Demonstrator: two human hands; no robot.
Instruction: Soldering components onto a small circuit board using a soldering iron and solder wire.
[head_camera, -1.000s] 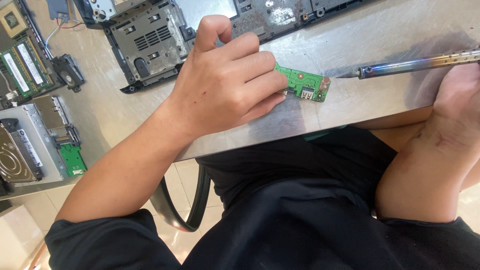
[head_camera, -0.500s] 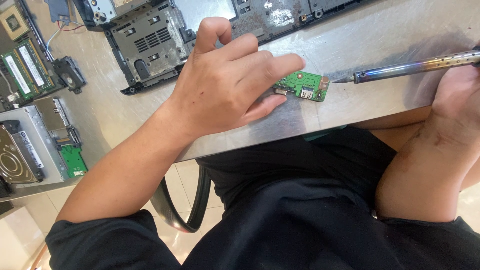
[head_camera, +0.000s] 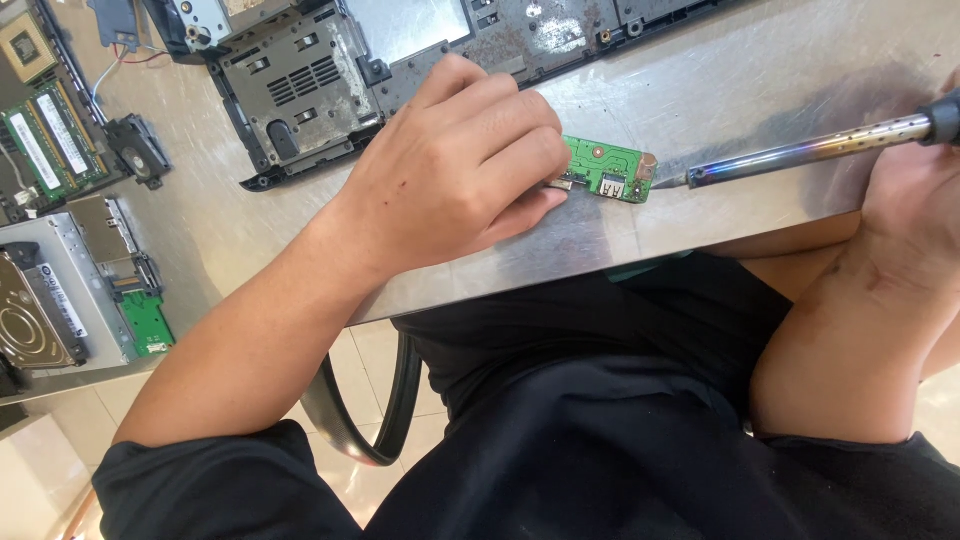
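The small circuit board (head_camera: 608, 168) lies on the table (head_camera: 760, 90), between left hand (head_camera: 455, 175) and soldering iron (head_camera: 800, 155).

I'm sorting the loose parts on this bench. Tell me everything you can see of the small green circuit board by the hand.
The small green circuit board is a short rectangular strip lying flat on the grey metal table, near its front edge. It carries silvery connector housings and a round hole at its right end. The left hand pins its left end with the fingertips. The soldering iron, held in the right hand, points its tip at the board's right end; contact is unclear.
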